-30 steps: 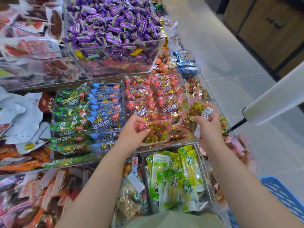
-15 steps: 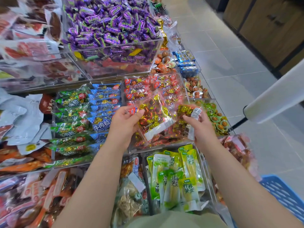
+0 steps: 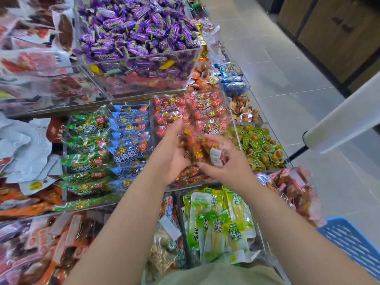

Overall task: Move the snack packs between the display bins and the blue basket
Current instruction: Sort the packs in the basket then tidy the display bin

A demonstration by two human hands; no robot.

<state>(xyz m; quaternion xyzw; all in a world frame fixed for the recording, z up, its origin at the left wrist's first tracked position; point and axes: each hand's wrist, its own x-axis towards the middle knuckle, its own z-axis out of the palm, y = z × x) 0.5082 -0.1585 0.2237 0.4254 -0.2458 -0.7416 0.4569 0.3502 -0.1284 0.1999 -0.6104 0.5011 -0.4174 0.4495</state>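
The display bins spread across the whole worktop in clear tiers, the biggest heaped with purple sweets. The blue basket showed only a corner, low on the right and well apart from the hands. Above the bin of red-labelled packs, the left hand and right hand both clutched a blurred bundle of red and gold snack packs, apparently gathering them for the basket. The next move probably called for one firm grip, then a swing down to the right. A clear bag of reddish snacks hung beside the bins on that path and could have snagged. The yellow-green packs lay just below the wrists.
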